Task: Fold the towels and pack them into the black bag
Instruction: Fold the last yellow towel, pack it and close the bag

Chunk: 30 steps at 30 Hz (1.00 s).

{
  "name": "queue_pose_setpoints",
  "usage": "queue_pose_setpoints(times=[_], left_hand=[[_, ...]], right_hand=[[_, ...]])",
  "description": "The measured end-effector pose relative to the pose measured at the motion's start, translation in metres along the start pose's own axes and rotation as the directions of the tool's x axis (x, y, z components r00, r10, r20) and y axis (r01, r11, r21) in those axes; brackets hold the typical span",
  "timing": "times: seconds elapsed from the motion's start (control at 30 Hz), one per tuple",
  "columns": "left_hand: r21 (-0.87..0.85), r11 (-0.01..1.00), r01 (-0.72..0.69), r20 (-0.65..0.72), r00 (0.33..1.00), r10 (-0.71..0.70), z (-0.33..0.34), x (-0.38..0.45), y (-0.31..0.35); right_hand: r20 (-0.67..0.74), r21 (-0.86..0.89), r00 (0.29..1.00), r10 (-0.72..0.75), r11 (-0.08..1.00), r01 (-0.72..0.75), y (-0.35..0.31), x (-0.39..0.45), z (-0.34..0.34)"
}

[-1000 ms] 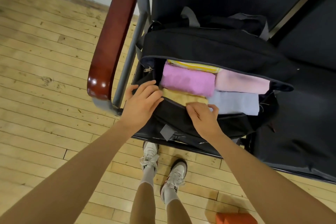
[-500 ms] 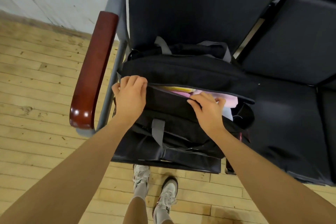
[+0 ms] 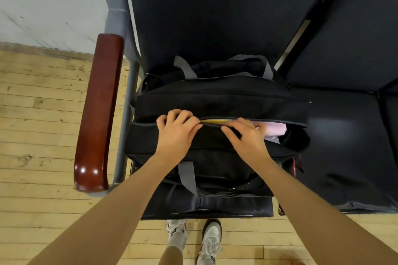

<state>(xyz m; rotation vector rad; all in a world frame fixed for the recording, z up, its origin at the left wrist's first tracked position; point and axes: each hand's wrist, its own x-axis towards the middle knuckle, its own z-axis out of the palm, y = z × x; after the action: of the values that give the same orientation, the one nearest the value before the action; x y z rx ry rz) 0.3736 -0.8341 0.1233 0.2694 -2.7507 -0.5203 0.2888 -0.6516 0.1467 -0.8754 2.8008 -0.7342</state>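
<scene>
— What are your 2 hands doing?
— My left hand pinches the black bag at its zipper line; my right hand grips the opening's near edge.
— And the towels?
— Inside; a pink towel shows at 3 o'clock of my right hand. The bag sits on the chair seat.

1. Both bare forearms reach forward from the lower corners and come close together at the hands.
2. The left hand is seen from the back, its fingers curled down in a tight grip with the knuckles raised.
3. The right hand is also seen from the back; its fingers bend forward and downward, and the thumb points toward the left hand.
4. The two hands are near each other, not touching.
</scene>
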Motion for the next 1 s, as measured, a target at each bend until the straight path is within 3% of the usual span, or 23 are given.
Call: queue_pose_setpoints(times=[0.1,0.27,0.33,0.43,0.53,0.67,0.83,1.0], left_hand=[[0.028,1.000,-0.004,-0.012,1.000,0.004,0.004,0.004,-0.003],[0.046,0.998,-0.038,-0.027,0.999,0.039,0.014,0.004,0.000],[0.078,0.993,-0.089,-0.024,0.996,0.091,0.019,0.004,0.001],[0.060,0.989,-0.134,0.011,0.991,0.133,0.024,0.006,0.013],[0.013,0.991,-0.133,0.046,0.990,0.133,0.027,0.009,0.032],[0.052,0.998,0.027,0.005,1.000,-0.027,0.027,0.020,0.038],[0.122,0.970,0.209,0.002,0.977,-0.211,0.030,0.048,0.025],[0.165,0.959,0.232,0.019,0.971,-0.238,0.050,0.042,0.021]], right_hand=[[0.035,-0.048,0.999,0.029,0.998,-0.027,0.020,-0.004,-0.012],[0.220,-0.088,0.960,0.171,0.984,-0.155,0.053,-0.012,-0.026],[0.185,-0.121,0.976,0.116,0.988,-0.095,0.059,-0.015,-0.034],[0.041,-0.346,0.996,-0.081,0.934,0.090,0.065,-0.018,-0.044],[-0.027,-0.434,0.985,-0.173,0.889,0.144,0.067,-0.015,-0.049],[-0.094,-0.378,0.981,-0.167,0.918,0.120,0.064,0.008,-0.044],[-0.123,-0.185,0.991,-0.050,0.982,0.027,0.055,0.049,-0.026],[-0.034,-0.100,0.999,-0.006,0.995,0.003,0.073,0.060,-0.001]])
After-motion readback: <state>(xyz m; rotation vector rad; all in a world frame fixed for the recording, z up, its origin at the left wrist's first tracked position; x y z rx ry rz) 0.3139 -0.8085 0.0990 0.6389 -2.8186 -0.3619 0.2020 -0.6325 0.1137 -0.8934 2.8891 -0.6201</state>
